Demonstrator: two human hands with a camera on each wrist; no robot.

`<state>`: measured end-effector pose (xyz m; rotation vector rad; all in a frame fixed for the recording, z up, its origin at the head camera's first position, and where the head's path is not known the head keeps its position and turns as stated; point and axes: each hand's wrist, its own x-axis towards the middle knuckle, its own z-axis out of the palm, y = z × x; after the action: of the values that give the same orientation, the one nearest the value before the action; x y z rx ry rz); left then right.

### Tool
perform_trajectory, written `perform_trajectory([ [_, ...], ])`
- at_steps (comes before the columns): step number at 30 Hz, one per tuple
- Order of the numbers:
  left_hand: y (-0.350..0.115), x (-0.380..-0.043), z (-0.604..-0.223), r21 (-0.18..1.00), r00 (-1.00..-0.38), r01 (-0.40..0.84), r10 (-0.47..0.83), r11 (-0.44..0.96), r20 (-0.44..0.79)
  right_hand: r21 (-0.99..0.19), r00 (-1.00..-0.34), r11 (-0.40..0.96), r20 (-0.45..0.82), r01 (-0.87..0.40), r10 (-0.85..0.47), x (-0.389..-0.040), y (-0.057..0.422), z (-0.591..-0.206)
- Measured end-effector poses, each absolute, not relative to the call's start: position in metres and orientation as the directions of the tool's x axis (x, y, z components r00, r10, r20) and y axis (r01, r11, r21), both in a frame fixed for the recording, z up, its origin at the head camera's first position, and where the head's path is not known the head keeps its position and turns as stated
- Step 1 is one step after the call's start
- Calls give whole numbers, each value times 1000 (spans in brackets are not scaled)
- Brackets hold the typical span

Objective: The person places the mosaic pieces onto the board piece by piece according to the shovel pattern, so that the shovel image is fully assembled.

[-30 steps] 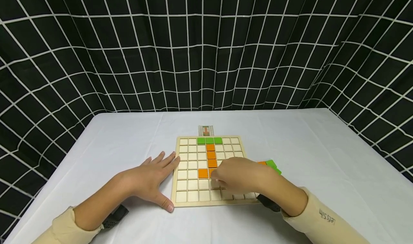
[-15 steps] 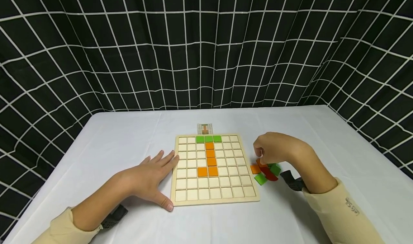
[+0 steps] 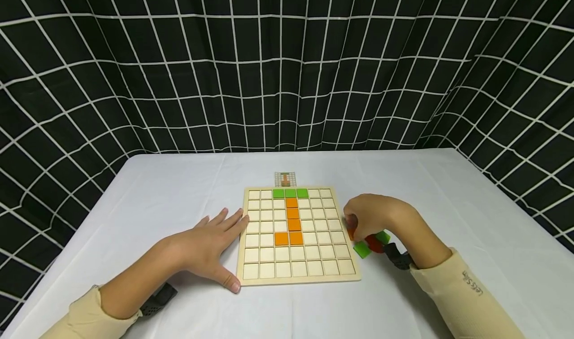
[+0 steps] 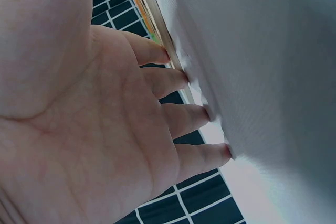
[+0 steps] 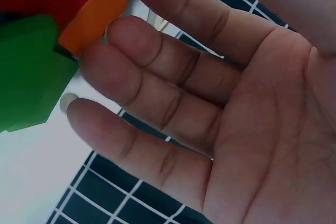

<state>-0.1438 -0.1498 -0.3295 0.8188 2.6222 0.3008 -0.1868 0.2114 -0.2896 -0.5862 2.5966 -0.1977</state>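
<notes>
My left hand lies spread at the left edge of the wooden grid board, its fingertips and thumb against the rim. In the left wrist view its fingers reach straight to that edge. On the board, green tiles form a short row at the top. Orange tiles run down below them, with one more to the left at the bottom. Right of the board, my right hand curls over a small pile and pinches an orange tile. In the right wrist view its thumb is hidden.
Red pieces and green tiles lie loose under and beside the right hand. A small pattern card sits just behind the board. White cloth covers the table, and a black curtain with white grid lines surrounds it.
My right hand left the board for the pile on the right, then shifted slightly left and lower over an orange tile. The left hand stays put.
</notes>
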Motion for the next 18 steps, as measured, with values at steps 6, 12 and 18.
perform_trajectory([
  [6,-151,-143,-329,327,-756,509,595,796,-273,-253,-795,900,-424,-355,-433,-190,213,-290],
  [12,-151,-143,-328,324,-759,504,589,801,-277,-245,-789,899,-432,-364,-437,-190,211,-291],
  [18,-150,-143,-330,307,-758,508,587,805,-283,-235,-793,907,-442,-348,-419,-189,210,-292],
])
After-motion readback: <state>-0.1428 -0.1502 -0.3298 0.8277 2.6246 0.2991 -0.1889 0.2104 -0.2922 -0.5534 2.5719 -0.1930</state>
